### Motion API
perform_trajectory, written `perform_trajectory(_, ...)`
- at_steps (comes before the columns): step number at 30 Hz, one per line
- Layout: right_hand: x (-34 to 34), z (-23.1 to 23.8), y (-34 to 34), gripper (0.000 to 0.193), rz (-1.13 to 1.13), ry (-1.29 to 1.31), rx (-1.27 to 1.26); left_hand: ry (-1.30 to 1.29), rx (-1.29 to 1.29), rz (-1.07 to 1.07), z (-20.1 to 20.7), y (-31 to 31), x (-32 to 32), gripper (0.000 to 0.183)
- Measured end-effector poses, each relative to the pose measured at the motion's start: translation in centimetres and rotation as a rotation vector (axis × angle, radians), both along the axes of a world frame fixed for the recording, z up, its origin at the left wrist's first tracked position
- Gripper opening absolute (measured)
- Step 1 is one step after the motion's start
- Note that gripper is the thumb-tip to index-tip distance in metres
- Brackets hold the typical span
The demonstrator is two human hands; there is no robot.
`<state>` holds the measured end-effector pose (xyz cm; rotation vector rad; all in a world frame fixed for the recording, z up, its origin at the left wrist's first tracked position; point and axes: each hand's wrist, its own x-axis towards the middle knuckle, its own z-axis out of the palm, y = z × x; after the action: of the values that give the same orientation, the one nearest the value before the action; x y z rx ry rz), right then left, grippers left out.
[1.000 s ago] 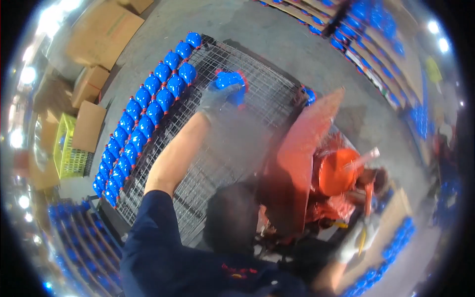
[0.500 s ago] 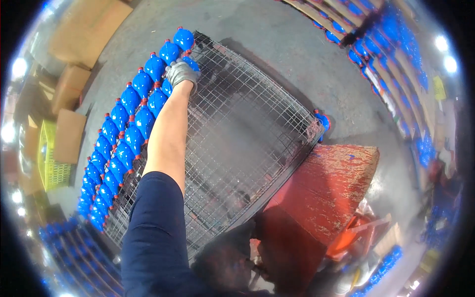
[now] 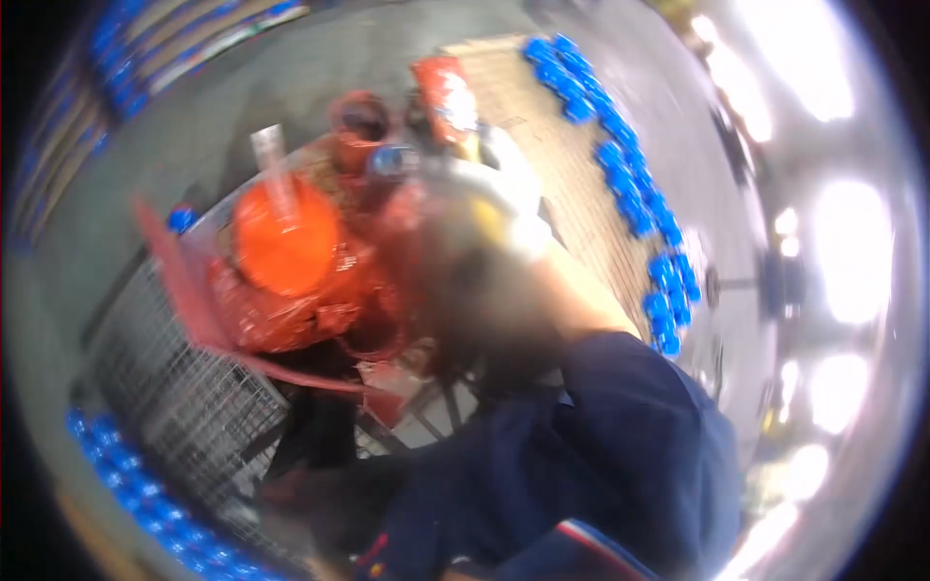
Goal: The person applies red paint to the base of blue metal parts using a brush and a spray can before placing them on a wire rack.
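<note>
My right arm, bare below a navy sleeve, reaches away from me to the middle of the view. At its end my right hand point(image 3: 523, 223) is a pale, smeared shape, apparently gloved, and its fingers cannot be made out. Close by it are a red-and-white packet point(image 3: 448, 97), a blurred blue-topped item point(image 3: 392, 162) and a red tub point(image 3: 360, 121). An orange round container point(image 3: 286, 237) with a pale flat stick point(image 3: 278, 179) in it stands to the left, on crumpled red plastic point(image 3: 276, 324). My left hand does not show.
A wire mesh rack point(image 3: 160, 349) lies at the left, with rows of glossy blue pieces point(image 3: 145, 494) along its near side. More blue pieces point(image 3: 630, 184) line the right edge of a tan ribbed board point(image 3: 557, 145). Loaded shelving point(image 3: 184, 48) stands far left.
The view has swung right, away from the rows of blue bulb-shaped pieces that a gloved hand was touching. The orange container and red items are now central, with my right arm reaching among them.
</note>
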<state>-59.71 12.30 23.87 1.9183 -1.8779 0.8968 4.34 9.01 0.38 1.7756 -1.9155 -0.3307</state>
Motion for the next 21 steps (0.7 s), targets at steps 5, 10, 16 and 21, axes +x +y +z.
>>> perform_trajectory(5,-10.4,-3.7,15.6,0.037,-0.206,-0.25,-0.154,-0.051,-0.054,-0.066,6.9,3.6,-5.1,0.048)
perform_trajectory(10,-22.2,-14.3,34.8,0.028,-0.664,-0.016,0.132,-0.036,-0.205,-0.074,14.6,5.1,-9.1,0.043)
perform_trajectory(16,-29.4,-19.7,51.5,0.03,-1.148,0.252,0.662,0.067,-0.442,-0.116,25.0,3.7,-13.2,0.038)
perform_trajectory(21,-34.3,-24.3,55.4,0.029,-1.098,-0.042,0.685,0.067,-0.357,-0.153,25.4,-2.7,-19.7,0.043)
